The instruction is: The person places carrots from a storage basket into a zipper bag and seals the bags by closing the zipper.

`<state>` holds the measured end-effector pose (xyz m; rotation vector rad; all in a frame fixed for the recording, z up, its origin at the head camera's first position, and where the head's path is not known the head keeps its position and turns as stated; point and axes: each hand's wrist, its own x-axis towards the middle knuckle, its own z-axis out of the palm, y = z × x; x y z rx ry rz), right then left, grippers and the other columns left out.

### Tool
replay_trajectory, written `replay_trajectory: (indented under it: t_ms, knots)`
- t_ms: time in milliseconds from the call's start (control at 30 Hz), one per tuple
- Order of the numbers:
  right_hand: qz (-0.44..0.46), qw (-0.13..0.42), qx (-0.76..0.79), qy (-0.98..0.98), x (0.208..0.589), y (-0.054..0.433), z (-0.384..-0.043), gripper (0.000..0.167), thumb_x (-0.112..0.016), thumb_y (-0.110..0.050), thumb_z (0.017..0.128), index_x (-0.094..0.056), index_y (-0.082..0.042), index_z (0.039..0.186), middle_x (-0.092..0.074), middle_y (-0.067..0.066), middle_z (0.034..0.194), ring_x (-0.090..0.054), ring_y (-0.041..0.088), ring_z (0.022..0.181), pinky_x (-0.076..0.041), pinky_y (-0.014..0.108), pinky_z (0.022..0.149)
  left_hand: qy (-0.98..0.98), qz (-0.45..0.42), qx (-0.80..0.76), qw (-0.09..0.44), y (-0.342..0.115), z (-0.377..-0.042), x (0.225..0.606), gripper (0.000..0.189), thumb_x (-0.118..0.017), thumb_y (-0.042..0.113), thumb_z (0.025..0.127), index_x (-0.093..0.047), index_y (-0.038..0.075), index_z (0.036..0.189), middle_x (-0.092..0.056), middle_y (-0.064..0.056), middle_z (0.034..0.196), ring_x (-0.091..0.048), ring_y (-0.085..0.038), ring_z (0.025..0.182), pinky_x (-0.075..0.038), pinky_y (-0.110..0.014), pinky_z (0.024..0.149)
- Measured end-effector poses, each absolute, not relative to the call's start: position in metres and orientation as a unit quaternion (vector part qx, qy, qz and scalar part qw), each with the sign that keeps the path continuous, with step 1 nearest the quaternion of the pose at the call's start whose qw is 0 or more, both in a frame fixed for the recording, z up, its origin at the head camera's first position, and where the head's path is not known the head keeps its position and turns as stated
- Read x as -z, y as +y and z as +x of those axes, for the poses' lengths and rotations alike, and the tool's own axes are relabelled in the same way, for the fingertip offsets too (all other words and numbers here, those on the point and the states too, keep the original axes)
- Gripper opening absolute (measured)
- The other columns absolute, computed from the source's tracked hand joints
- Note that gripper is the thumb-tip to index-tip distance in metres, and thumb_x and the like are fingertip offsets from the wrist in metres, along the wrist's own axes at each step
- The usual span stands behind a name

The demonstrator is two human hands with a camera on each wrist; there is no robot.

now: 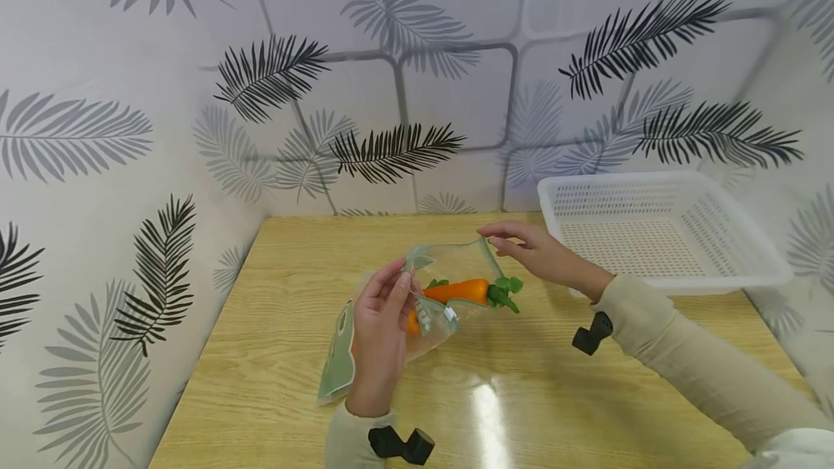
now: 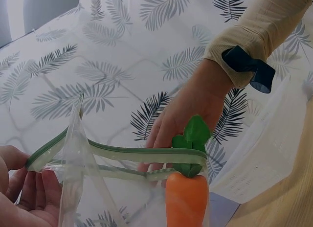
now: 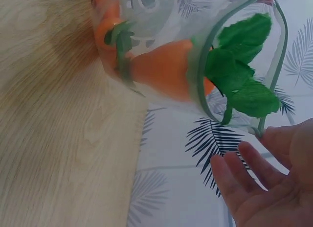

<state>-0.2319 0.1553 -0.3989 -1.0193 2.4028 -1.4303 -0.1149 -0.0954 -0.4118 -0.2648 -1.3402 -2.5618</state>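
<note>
A clear zip bag (image 1: 449, 255) with a green-edged opening is held above the table. In it lies an orange toy carrot (image 1: 459, 291), its green leaves (image 1: 504, 292) poking out at the mouth; more orange and green shows deeper inside. My left hand (image 1: 384, 324) pinches the near side of the bag's rim between thumb and fingers. The right hand (image 1: 537, 255) pinches the far corner of the rim, its other fingers extended, as the right wrist view shows. A white slider (image 1: 451, 314) sits on the zip. The left hand hides part of the bag's printed lower end.
A white perforated plastic basket (image 1: 658, 282) stands at the back right of the wooden table (image 1: 260, 353). Behind the table rises a wall (image 1: 456, 107) covered in leaf-patterned paper.
</note>
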Motion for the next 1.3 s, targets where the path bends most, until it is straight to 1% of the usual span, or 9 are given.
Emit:
replay_trajectory:
  t_ms: [167, 467, 633, 733, 867, 1000, 1100, 1167, 1300]
  knots:
    - [-0.355, 0.087, 0.486, 0.794, 0.403, 0.156, -0.235, 0.033, -0.043, -0.009, 0.100, -0.049, -0.008, 0.132, -0.048, 0.012, 0.133, -0.049, 0.024, 0.116, -0.048, 0.033, 0.088, -0.458, -0.094, 0.876, 0.121, -0.097, -0.117, 0.407, 0.030, -0.059, 0.006, 0.091, -0.054, -0.007, 0.118, -0.057, -0.008, 0.093, -0.056, -0.018, 0.082, -0.051, -0.022, 0.072]
    - [-0.347, 0.114, 0.508, 0.780, 0.407, 0.163, -0.236, 0.029, -0.046, -0.018, 0.099, -0.055, -0.010, 0.125, -0.051, 0.010, 0.129, -0.048, 0.028, 0.117, -0.043, 0.042, 0.095, -0.435, -0.101, 0.887, 0.117, -0.101, -0.123, 0.397, 0.028, -0.060, 0.005, 0.090, -0.056, -0.005, 0.116, -0.059, -0.007, 0.090, -0.056, -0.017, 0.081, -0.051, -0.023, 0.073]
    - [-0.351, 0.102, 0.533, 0.763, 0.405, 0.162, -0.232, 0.023, -0.048, -0.016, 0.098, -0.058, -0.010, 0.119, -0.053, 0.013, 0.126, -0.047, 0.031, 0.118, -0.042, 0.041, 0.095, -0.422, -0.119, 0.892, 0.110, -0.102, -0.127, 0.390, 0.025, -0.056, 0.002, 0.092, -0.057, -0.004, 0.116, -0.059, -0.006, 0.090, -0.056, -0.016, 0.081, -0.050, -0.023, 0.074]
    - [-0.358, 0.075, 0.543, 0.755, 0.402, 0.159, -0.229, 0.021, -0.048, -0.013, 0.098, -0.058, -0.004, 0.114, -0.055, 0.013, 0.122, -0.050, 0.026, 0.114, -0.044, 0.036, 0.093, -0.418, -0.125, 0.894, 0.100, -0.103, -0.129, 0.386, 0.024, -0.056, 0.001, 0.092, -0.058, -0.003, 0.115, -0.059, -0.007, 0.090, -0.055, -0.017, 0.080, -0.050, -0.024, 0.074]
    - [-0.352, 0.010, 0.550, 0.757, 0.396, 0.156, -0.223, 0.018, -0.049, -0.010, 0.097, -0.059, 0.002, 0.106, -0.060, 0.013, 0.112, -0.055, 0.020, 0.106, -0.046, 0.029, 0.089, -0.431, -0.131, 0.889, 0.084, -0.107, -0.133, 0.381, 0.025, -0.056, 0.003, 0.092, -0.057, -0.003, 0.117, -0.059, -0.008, 0.092, -0.054, -0.018, 0.080, -0.050, -0.024, 0.075]
    - [-0.322, -0.049, 0.564, 0.759, 0.387, 0.157, -0.219, 0.014, -0.050, -0.009, 0.096, -0.061, -0.001, 0.101, -0.063, 0.010, 0.105, -0.056, 0.015, 0.100, -0.047, 0.025, 0.085, -0.463, -0.148, 0.871, 0.079, -0.113, -0.138, 0.375, 0.029, -0.053, 0.004, 0.094, -0.051, -0.006, 0.121, -0.061, -0.007, 0.094, -0.055, -0.017, 0.080, -0.049, -0.023, 0.072]
    - [-0.299, -0.082, 0.569, 0.762, 0.372, 0.155, -0.210, 0.013, -0.050, -0.005, 0.096, -0.061, 0.001, 0.099, -0.063, 0.012, 0.100, -0.057, 0.010, 0.094, -0.047, 0.022, 0.082, -0.496, -0.160, 0.850, 0.078, -0.119, -0.142, 0.372, 0.032, -0.053, 0.006, 0.095, -0.049, -0.007, 0.123, -0.062, -0.008, 0.097, -0.056, -0.016, 0.083, -0.050, -0.023, 0.072]
    - [-0.286, -0.107, 0.570, 0.763, 0.362, 0.153, -0.202, 0.013, -0.051, -0.003, 0.095, -0.061, 0.005, 0.098, -0.063, 0.015, 0.094, -0.058, 0.007, 0.088, -0.047, 0.021, 0.079, -0.518, -0.165, 0.836, 0.073, -0.124, -0.144, 0.369, 0.033, -0.053, 0.009, 0.095, -0.049, -0.004, 0.125, -0.062, -0.009, 0.101, -0.057, -0.017, 0.087, -0.050, -0.024, 0.075]
    - [-0.271, -0.143, 0.582, 0.753, 0.348, 0.150, -0.194, 0.013, -0.051, -0.002, 0.095, -0.057, 0.010, 0.095, -0.061, 0.008, 0.087, -0.058, 0.005, 0.083, -0.047, 0.021, 0.077, -0.570, -0.195, 0.796, 0.060, -0.136, -0.142, 0.369, 0.036, -0.046, 0.018, 0.099, -0.048, 0.003, 0.131, -0.058, -0.015, 0.115, -0.056, -0.023, 0.101, -0.049, -0.031, 0.086]
